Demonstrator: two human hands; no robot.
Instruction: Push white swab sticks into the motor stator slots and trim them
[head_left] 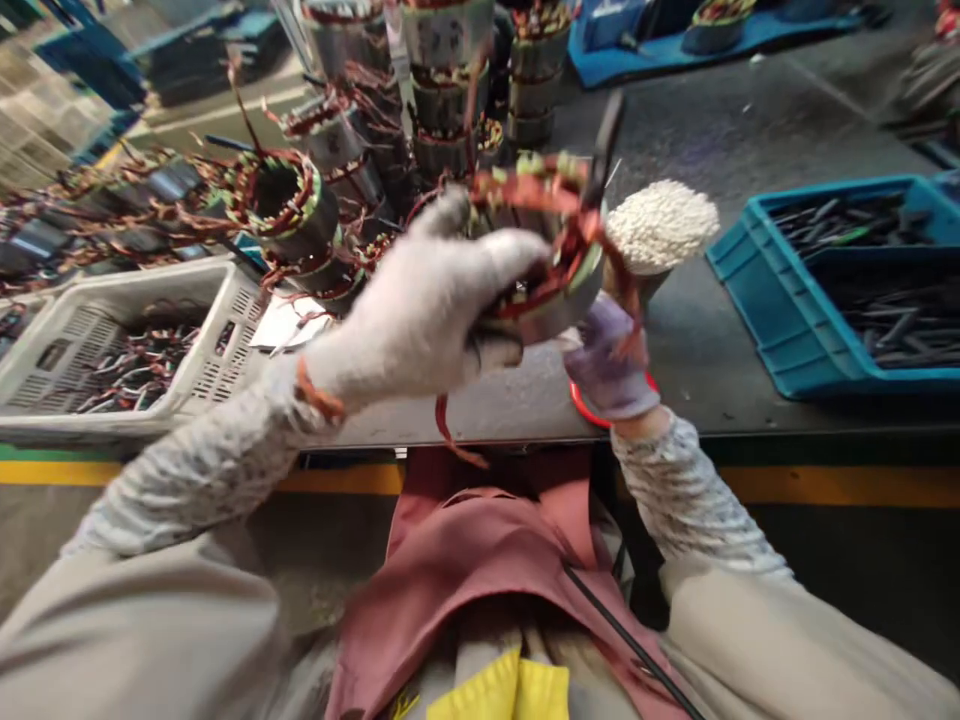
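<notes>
My left hand point(420, 305) wears a white glove and grips a motor stator point(551, 315) by its left side, thumb over the rim. The stator is a short metal ring with reddish copper windings, green insulation and a dark sleeved lead point(606, 140) sticking up. It is held tilted above the bench. My right hand point(611, 360), in a purple glove, is closed below the stator's right edge, beside a hanging copper-coloured lead point(624, 285). What its fingers hold is blurred and partly hidden. Under this hand shows a red round rim point(587, 405).
Several stators point(446, 100) stand stacked at the back, with more point(281, 205) at the left. A pale crate point(217, 300) holds short wires. A bundle of white strands point(664, 225) stands right of the stator. The blue bin point(765, 290) contains dark sleeves. A loose lead point(450, 430) hangs over the bench edge.
</notes>
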